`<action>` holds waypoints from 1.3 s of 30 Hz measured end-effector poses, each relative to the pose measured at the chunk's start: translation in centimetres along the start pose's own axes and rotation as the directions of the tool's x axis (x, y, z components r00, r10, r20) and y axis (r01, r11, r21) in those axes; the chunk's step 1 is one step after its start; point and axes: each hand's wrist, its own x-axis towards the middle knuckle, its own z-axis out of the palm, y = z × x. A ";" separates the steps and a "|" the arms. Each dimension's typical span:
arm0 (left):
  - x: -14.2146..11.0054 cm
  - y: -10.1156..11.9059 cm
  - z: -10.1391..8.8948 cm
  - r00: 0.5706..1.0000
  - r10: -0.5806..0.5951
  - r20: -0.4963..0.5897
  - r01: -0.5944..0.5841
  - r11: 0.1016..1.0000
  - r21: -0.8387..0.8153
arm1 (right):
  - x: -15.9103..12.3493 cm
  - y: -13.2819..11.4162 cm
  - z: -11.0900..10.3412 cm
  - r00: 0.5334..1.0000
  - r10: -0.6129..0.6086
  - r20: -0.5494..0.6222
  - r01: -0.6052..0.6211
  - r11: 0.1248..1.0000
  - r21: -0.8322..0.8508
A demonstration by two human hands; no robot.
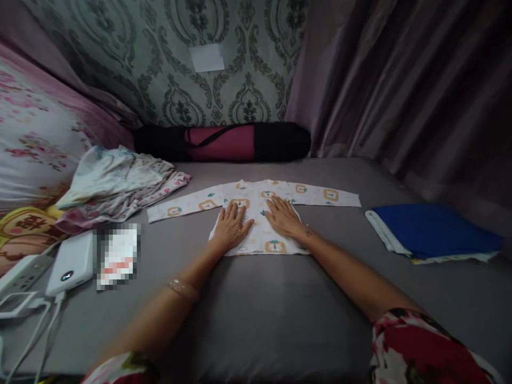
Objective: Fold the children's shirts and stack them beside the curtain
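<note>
A small white long-sleeved shirt [256, 234] printed with yellow lion faces lies spread on the grey sheet [264, 314], its sleeves stretched out to both sides. My left hand [232, 224] rests flat on the left half of its body, fingers apart. On the right half lies my right hand [283, 216], also flat with spread fingers. Both palms press on the cloth and neither hand grips it. The hem runs just below my hands, and parts of the print are covered by them.
Crumpled clothes [116, 176] lie at the left by a floral pillow [32, 133]. Nearer are a white power bank [74, 261], a power strip [28, 274] and cables. Folded clothes [432, 229], blue on top, lie right. A black and pink long bag [224, 143] lies along the wall.
</note>
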 end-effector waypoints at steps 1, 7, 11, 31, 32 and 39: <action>0.0 0.0 0.0 1.000 0.000 0.013 0.000 1.000 0.021 | -0.4 -0.1 0.1 1.000 -0.023 0.002 0.023 1.000 -0.007; -0.3 0.1 -0.1 0.999 0.026 0.040 -0.031 0.991 0.132 | -5.0 -1.2 -0.4 0.979 -0.195 0.052 0.195 0.981 0.017; -0.4 0.1 -0.4 0.994 0.086 0.061 -0.093 0.988 0.121 | -7.5 -1.3 -1.4 0.950 -0.297 0.095 0.291 0.954 0.067; 7.1 8.1 -1.5 0.989 0.123 0.083 -0.103 0.971 -0.214 | -5.3 4.7 -8.0 0.974 -0.158 0.164 0.032 0.809 0.587; 7.8 9.1 -0.9 0.994 0.100 0.045 -0.084 0.961 -0.265 | -4.1 5.4 -7.7 0.996 -0.027 0.081 -0.016 0.874 0.486; 9.8 11.7 3.4 0.975 0.003 -0.221 -0.111 0.870 -0.480 | -0.4 8.2 -4.7 0.963 0.269 -0.014 -0.266 0.957 0.114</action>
